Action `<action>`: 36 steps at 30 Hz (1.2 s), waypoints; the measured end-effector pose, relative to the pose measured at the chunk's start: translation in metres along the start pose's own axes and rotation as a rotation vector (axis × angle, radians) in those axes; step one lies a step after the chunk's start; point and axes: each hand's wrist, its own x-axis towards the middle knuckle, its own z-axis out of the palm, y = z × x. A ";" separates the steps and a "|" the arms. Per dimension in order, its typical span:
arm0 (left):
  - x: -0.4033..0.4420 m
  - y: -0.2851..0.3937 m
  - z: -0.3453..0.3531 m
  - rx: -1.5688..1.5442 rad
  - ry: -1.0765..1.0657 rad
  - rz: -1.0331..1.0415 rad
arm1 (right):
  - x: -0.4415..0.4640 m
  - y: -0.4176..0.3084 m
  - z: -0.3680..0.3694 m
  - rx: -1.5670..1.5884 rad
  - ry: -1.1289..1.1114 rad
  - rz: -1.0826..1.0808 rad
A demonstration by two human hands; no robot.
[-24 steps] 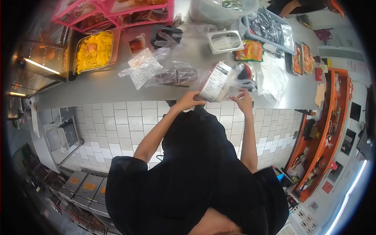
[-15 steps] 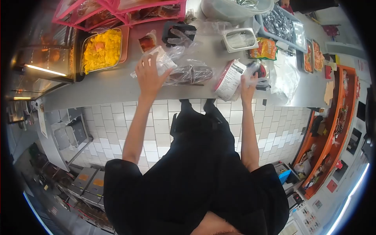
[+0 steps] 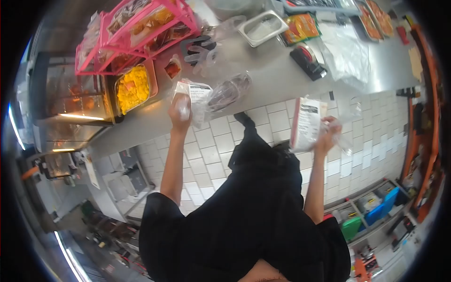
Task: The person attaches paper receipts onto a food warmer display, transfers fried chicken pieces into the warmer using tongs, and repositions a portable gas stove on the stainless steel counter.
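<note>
My left hand (image 3: pixel 180 111) is closed on a small bagged package (image 3: pixel 193 92) with a white printed label, held at the counter's front edge. Right of it, a dark item in clear plastic (image 3: pixel 229 91) lies on the steel counter. My right hand (image 3: pixel 329 134) grips the clear bag of a larger package (image 3: pixel 307 123) with a printed label and a red side. That package hangs upright over the tiled floor, off the counter. Behind it on the counter stands a black tape dispenser (image 3: pixel 307 62).
Pink racks (image 3: pixel 141 42) and a tray of yellow food (image 3: pixel 133 89) stand at the left by a lit glass case (image 3: pixel 70 103). A metal container (image 3: pixel 263 28), an orange-green packet (image 3: pixel 301 28) and clear bags (image 3: pixel 346 54) lie behind. Orange shelves (image 3: pixel 425 141) stand right.
My left hand has closed on the smaller package. My right hand has lifted the larger package off the counter and out over the floor. The view has turned and shifted.
</note>
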 end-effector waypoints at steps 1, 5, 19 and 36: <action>0.011 0.046 -0.011 -0.022 -0.042 -0.039 | -0.007 0.001 -0.026 0.035 0.025 0.029; 0.023 0.180 -0.006 -0.108 -0.072 0.263 | -0.037 0.024 -0.137 -0.007 0.101 0.056; 0.034 0.595 0.161 -1.114 0.401 -0.177 | -0.049 0.132 -0.473 -0.108 0.216 0.359; 0.145 1.044 0.533 -1.300 0.119 -0.030 | 0.138 0.210 -0.812 -0.013 0.798 0.358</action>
